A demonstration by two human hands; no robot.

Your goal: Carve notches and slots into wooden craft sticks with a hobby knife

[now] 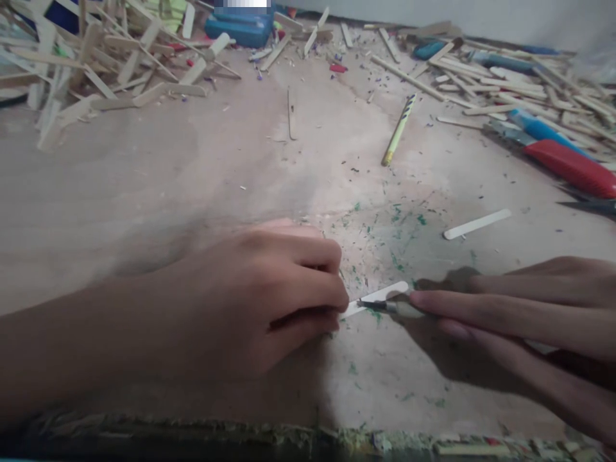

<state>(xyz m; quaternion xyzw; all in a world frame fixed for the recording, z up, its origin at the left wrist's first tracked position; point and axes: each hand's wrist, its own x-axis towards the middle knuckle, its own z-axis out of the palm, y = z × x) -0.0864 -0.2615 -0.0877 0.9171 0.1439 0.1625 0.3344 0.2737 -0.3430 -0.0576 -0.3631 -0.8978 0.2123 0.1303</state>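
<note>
Thin blade (373,304) at flat, round-ended stick (398,288).
Left hand's (289,282) curled fingers hold the stick; right hand (534,314) grips slender knife (391,308).

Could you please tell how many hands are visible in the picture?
2. The left hand, near the centre, holds one end of a white stick; the right hand, at right, holds a bladed tool.

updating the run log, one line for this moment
left hand: holding stick | right hand: holding craft knife | blade: at stick | nearby: yellow pencil
</note>
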